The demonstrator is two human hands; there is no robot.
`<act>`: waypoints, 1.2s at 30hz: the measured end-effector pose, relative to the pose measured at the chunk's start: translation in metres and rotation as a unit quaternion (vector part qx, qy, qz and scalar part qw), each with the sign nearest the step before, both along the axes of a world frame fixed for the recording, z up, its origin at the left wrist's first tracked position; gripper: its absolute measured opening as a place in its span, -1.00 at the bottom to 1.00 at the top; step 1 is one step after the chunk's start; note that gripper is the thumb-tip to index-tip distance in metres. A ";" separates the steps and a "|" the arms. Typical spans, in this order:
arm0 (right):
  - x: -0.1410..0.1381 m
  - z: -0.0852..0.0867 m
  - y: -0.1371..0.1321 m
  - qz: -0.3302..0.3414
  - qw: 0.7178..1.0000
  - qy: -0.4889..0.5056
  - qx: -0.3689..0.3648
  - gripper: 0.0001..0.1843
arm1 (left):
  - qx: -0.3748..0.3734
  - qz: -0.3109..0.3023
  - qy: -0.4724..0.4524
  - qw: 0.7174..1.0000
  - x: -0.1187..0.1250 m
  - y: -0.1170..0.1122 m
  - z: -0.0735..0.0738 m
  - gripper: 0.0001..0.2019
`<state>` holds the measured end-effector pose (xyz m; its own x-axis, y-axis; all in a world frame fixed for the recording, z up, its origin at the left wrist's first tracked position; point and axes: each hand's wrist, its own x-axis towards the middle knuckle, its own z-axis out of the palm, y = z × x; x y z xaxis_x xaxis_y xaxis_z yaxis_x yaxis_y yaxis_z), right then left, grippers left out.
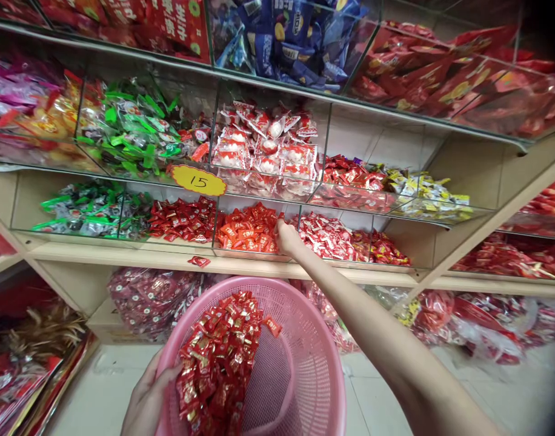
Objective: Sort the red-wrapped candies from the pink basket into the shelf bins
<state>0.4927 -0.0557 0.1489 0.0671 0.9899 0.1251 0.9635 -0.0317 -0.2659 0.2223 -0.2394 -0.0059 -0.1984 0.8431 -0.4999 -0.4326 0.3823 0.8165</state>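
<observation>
One round mesh basket (311, 348), shiny red candies (216, 363) inside.

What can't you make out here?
In the head view:
Right hand: most fingertips hidden by the hand itself, grip unclear.
Left hand: some fingers hidden by the pink basket.
Basket's near rim: cut off by the bottom edge.
Red candies inside: print too small.

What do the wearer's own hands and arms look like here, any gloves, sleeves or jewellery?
Both the left hand and right hand are ungloved. The slender right forearm is bare, with no sleeve, watch or bracelet showing. No rings can be made out. The left forearm is out of frame.
</observation>
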 end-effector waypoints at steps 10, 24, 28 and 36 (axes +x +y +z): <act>0.011 0.005 -0.006 0.018 0.998 0.031 0.055 -0.64 | -0.009 -0.002 0.003 1.000 0.000 0.002 0.001 -0.23; 0.033 -0.035 -0.089 0.324 0.938 0.109 0.045 -0.87 | 0.002 0.009 0.006 1.000 0.006 0.000 0.008 -0.32; 0.030 -0.084 -0.095 0.323 0.939 -0.046 -0.108 -0.85 | 0.005 0.008 0.007 1.000 0.006 -0.002 0.009 -0.30; 0.020 -0.113 -0.073 0.323 0.913 -0.170 -0.180 -0.76 | -0.001 0.000 0.016 1.000 0.003 -0.002 0.005 -0.25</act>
<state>0.5125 -0.1288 0.0355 -0.5282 0.7896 -0.3122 0.8368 0.5466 -0.0332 0.2253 -0.2416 -0.0005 -0.2143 0.8425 -0.4943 -0.4066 0.3831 0.8294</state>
